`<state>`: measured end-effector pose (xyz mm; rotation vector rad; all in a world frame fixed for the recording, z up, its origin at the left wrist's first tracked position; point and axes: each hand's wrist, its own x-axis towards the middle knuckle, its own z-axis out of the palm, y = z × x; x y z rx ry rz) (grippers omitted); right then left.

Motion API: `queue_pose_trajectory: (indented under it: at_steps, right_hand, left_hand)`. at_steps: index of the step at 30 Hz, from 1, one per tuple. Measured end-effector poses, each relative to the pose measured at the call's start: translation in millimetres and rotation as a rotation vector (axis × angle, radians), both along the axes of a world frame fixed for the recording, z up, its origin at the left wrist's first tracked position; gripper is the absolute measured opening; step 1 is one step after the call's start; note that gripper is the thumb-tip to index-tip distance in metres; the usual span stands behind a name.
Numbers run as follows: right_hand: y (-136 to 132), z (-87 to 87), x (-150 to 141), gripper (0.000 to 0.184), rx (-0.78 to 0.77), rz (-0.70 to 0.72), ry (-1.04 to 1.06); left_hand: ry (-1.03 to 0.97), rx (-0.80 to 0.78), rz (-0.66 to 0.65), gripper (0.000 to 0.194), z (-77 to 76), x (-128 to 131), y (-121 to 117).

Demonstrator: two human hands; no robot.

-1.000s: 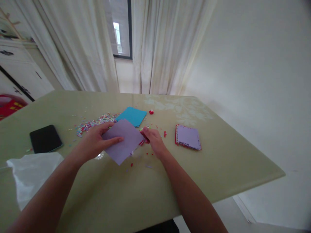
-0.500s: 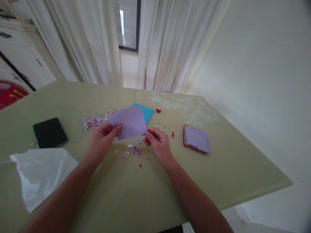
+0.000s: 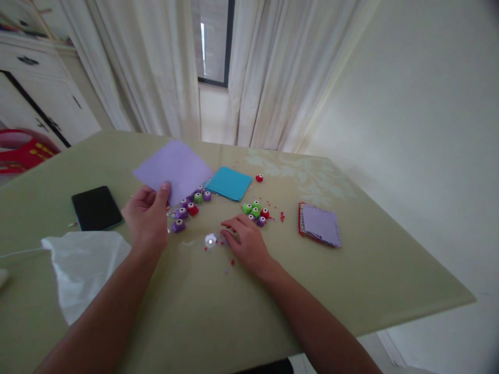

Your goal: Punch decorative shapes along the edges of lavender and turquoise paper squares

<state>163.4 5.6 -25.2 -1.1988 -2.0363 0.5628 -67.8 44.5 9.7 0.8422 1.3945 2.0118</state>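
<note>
The left hand (image 3: 148, 215) holds a purple sheet (image 3: 175, 169) near a blue paper stack (image 3: 229, 183).

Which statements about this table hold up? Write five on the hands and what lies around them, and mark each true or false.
1. The left hand holds a purple sheet. True.
2. The right hand is gripping the blue stack. False: it is apart from that stack.
3. The purple-topped stack lies left of the blue one. False: it lies to the right.
4. A lone red piece sits beyond the green pieces. True.
5. The black tablet is upright. False: it lies flat.
</note>
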Motion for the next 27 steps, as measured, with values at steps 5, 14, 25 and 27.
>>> queue_pose_trajectory:
  at_steps: [5, 14, 25, 27]
  right_hand:
    - [10.9, 10.9, -43.4, 0.029, -0.038, 0.091, -0.184]
    - [17.7, 19.8, -112.9, 0.029, -0.059, 0.077, -0.404]
    - [-8.3, 14.9, -1.0, 0.030, -0.261, -0.038, 0.152]
    - [-5.1, 17.3, 1.6, 0.034, -0.372, -0.062, 0.510]
  left_hand:
    - [0.015, 0.020, 0.059, 0.028, -1.0, -2.7, 1.1]
    - [0.013, 0.083, 0.130, 0.048, -3.1, -2.3, 4.3]
    - [0.178, 0.023, -0.095, 0.033, -1.9, 17.4, -18.9]
    - [0.238, -0.005, -0.070, 0.033, -3.4, 17.0, -21.3]
